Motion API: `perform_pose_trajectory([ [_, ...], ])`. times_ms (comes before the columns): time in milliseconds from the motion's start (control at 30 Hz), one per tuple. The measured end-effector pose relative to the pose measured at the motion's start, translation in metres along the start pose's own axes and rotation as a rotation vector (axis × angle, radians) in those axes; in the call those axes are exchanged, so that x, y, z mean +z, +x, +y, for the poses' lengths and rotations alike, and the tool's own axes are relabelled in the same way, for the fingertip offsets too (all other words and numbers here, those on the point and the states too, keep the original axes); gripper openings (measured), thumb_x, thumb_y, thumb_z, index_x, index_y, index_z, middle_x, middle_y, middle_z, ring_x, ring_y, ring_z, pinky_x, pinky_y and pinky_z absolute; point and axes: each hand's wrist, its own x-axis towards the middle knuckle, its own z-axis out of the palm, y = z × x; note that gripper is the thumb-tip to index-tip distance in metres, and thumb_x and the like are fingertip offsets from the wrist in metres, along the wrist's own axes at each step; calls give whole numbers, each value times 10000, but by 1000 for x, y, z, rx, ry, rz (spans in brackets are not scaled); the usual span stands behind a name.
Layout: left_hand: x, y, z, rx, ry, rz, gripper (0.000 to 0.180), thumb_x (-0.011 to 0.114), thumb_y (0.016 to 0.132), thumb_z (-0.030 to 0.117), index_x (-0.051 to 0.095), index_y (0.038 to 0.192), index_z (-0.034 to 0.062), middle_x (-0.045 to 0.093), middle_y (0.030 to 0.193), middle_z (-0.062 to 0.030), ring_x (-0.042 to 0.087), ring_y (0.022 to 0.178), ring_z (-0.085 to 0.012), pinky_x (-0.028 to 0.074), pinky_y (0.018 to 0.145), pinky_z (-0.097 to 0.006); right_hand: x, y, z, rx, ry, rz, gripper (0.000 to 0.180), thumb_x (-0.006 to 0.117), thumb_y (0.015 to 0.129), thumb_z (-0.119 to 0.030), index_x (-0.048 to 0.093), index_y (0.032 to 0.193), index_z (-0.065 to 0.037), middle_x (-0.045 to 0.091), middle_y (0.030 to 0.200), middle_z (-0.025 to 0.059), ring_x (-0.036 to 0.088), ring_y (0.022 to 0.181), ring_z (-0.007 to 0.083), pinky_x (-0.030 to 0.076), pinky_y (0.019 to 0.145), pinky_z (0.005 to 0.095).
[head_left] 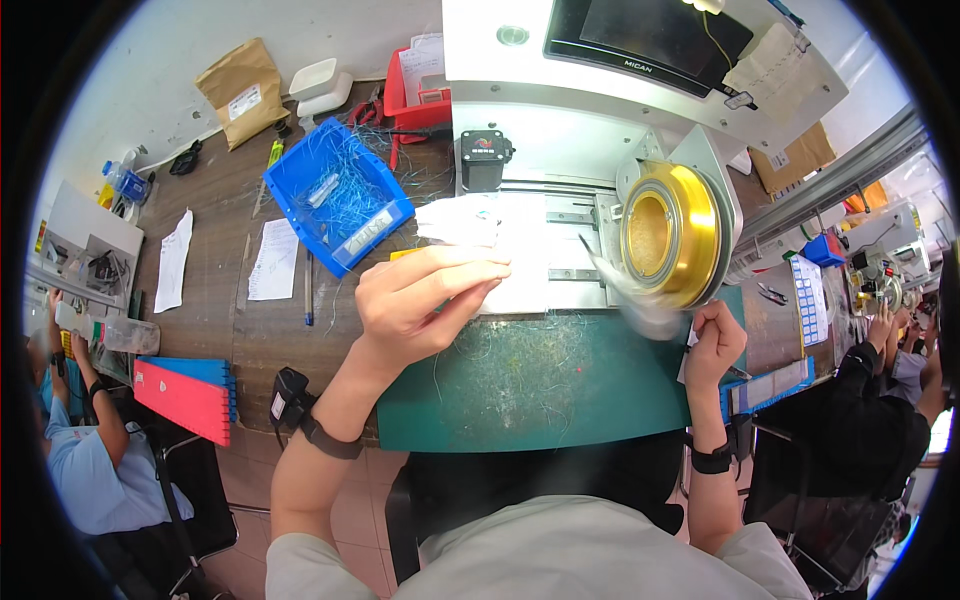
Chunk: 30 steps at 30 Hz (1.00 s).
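My left hand [425, 305] is raised over the green mat [520, 390], its thumb and fingertips pinched together. Whatever lies in that pinch is too fine to make out. Closed fingers also mark my right hand [717, 342], low beside a gold ring-shaped wheel [708, 235] on the white machine [470, 65]. A pale sliver shows next to its fingers; I cannot tell what it is. Between the wheel and my right hand there is a whitish motion smear [645, 308]. White paper [460, 222] lies behind my left fingers, near a black motor [483, 165].
A blue bin [300, 235] with tangled blue strands sits left of the machine. Behind it are a red bin [400, 90], a brown paper bag [240, 90] and white containers [320, 85]. Paper sheets [272, 262] and a pen [309, 290] lie leftward. People sit on both sides.
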Motion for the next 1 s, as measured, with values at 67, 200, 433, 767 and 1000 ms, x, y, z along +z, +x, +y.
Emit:
perform_pose_trajectory([
  [67, 0, 0, 0, 7, 0, 1, 222, 853, 829, -4, 838, 1025, 99, 824, 988, -53, 794, 826, -166, 609, 681, -262, 0, 0, -1, 1, 2, -3, 210, 449, 904, 76, 513, 723, -10, 457, 624, -11, 401, 559, 59, 267, 530, 256],
  [200, 0, 0, -1, 2, -8, 2, 216, 855, 832, -1, 837, 1025, 95, 823, 979, -57, 790, 813, -167, 605, 674, -264, 0, 0, -1, 1, -2, -9, 213, 450, 903, 73, 517, 718, -8, 450, 624, -9, 400, 562, 64, 267, 533, 256],
  [433, 1, 0, 0, 3, -17, 13, 209, 857, 835, -1, 836, 1022, 89, 820, 963, -61, 781, 786, -164, 597, 660, -263, -1, 0, 0, 10, -11, -11, 200, 443, 902, 73, 513, 732, -5, 454, 634, -2, 404, 564, 70, 265, 534, 263],
  [767, 1, 0, 0, 21, 2, 21, 219, 851, 831, -5, 834, 1025, 95, 822, 973, -55, 784, 799, -164, 593, 659, -261, -1, -2, 2, -26, -5, -10, 198, 430, 898, 82, 499, 733, -1, 462, 653, 10, 399, 571, 81, 262, 538, 264],
  [1000, -3, 1, 3, -8, -14, -34, 217, 822, 833, -82, 820, 1017, 34, 819, 996, -112, 799, 871, -215, 628, 750, -301, -2, -1, 1, -53, 21, 3, 205, 425, 901, 89, 505, 732, 6, 468, 656, 16, 399, 577, 83, 254, 546, 265],
])
